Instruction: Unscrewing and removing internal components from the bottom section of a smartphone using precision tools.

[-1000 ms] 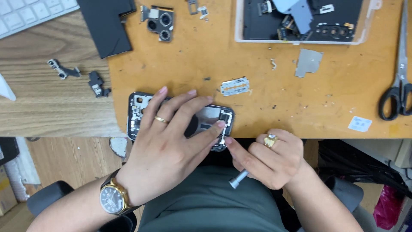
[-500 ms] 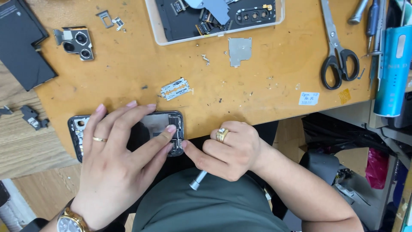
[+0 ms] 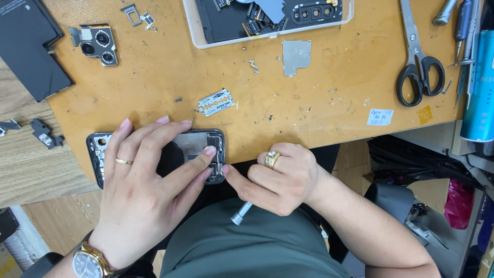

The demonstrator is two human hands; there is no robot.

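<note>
An opened phone frame (image 3: 159, 154) is pinned flat at the worktop (image 3: 309, 103) edge by the spread left hand (image 3: 149, 190). A small screwdriver (image 3: 241, 213) is pinched in the right hand (image 3: 278, 180)'s grip, worked at the frame's corner; steady, precise pressure is called for.

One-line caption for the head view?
Left hand steadies an opened phone while right hand works a screwdriver at its corner.

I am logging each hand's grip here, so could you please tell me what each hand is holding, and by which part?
The right hand grips a small screwdriver near its tip end. The left hand presses flat on the opened phone, pinning rather than gripping it.
</note>
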